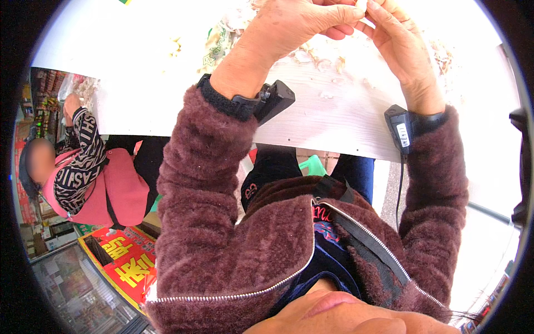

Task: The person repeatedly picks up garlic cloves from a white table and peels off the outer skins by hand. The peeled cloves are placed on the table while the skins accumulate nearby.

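At the top edge of the view, my left hand [298,18] and my right hand [400,46] meet over the table [325,121]. A small white piece, apparently a garlic clove [361,5], is pinched between the fingertips of both; its upper end is cut off by the frame. Dry garlic skins [323,62] lie scattered on the tabletop below my hands. Beside my left wrist lies a clear plastic bag with green print [217,46], partly hidden by the forearm. Farther left sits a small group of pale peeled cloves [175,46].
More skins [442,56] lie right of my right hand. Black devices [275,100] are strapped to both wrists, a cable [399,188] hanging from the right one. Another person [100,175] sits at the table's left side, hands near a pale heap [86,89]. A red sign [129,259] stands behind.
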Tool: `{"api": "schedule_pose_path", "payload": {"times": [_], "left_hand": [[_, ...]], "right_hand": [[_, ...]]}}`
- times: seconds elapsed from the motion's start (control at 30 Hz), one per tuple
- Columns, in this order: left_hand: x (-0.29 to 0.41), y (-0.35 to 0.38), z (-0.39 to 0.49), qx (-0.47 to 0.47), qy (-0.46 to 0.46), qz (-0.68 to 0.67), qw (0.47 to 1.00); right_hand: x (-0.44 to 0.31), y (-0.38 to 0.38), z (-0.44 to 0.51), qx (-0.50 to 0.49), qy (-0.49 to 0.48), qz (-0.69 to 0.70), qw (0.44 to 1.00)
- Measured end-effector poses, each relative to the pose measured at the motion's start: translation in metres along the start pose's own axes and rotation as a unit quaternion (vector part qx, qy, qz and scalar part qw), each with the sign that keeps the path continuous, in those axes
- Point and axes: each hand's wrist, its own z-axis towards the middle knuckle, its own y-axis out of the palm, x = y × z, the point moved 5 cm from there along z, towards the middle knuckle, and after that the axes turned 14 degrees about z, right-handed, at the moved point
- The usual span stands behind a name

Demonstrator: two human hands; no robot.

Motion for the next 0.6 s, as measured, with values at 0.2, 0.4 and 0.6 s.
{"api": "schedule_pose_path", "payload": {"times": [0.2, 0.4, 0.6], "left_hand": [[0.011, -0.006, -0.003, 0.046, 0.046, 0.167, 0.984], [0.028, -0.004, -0.008, 0.104, 0.061, 0.251, 0.961], [0.038, -0.004, -0.011, 0.132, 0.117, 0.321, 0.931]], "right_hand": [[-0.001, 0.0, -0.004, 0.038, -0.02, -0.077, 0.996], [-0.008, 0.004, -0.005, 0.019, -0.048, -0.184, 0.982], [-0.01, 0.007, -0.003, 0.008, -0.065, -0.193, 0.979]]}}
